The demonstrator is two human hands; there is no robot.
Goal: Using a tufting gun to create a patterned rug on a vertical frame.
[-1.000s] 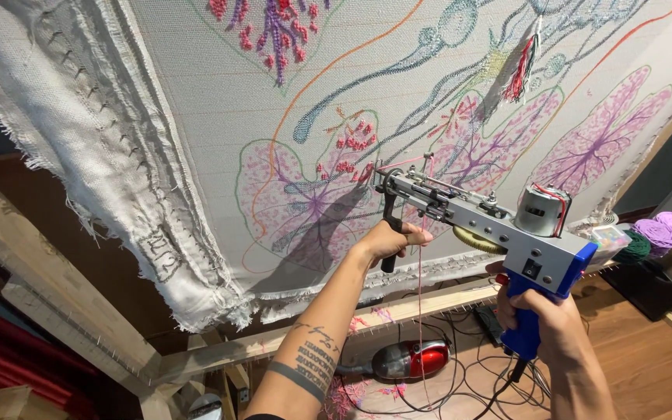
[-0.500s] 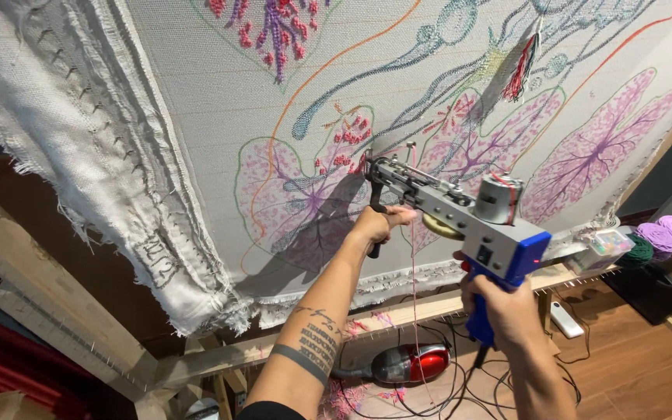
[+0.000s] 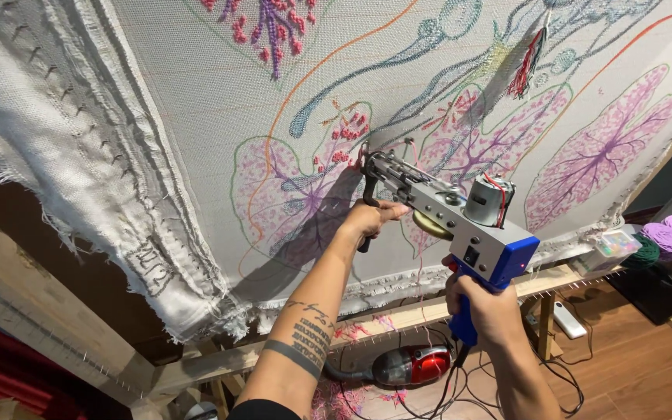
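While both hands are holding it, the tool is meeting the cloth as follows.

Tool: a tufting gun (image 3: pixel 460 214), grey body with a blue rear block and blue grip, is being pressed nose-first against the stretched backing cloth (image 3: pixel 196 101).
Long axis: it is running from lower right, at the blue grip, up to upper left, at the needle end.
Pointing: the nose is aiming up-left into the cloth, just beside a pink-and-purple leaf motif (image 3: pixel 289 187).
Right hand (image 3: pixel 485 307): it is wrapping closed around the blue grip, below and behind the motor.
Left hand (image 3: pixel 373 218): it is clasping the black front handle, so the needle end is lying just above and beyond its knuckles.
Below the grips: a red vacuum cleaner (image 3: pixel 414 364) is lying on the floor among cables.
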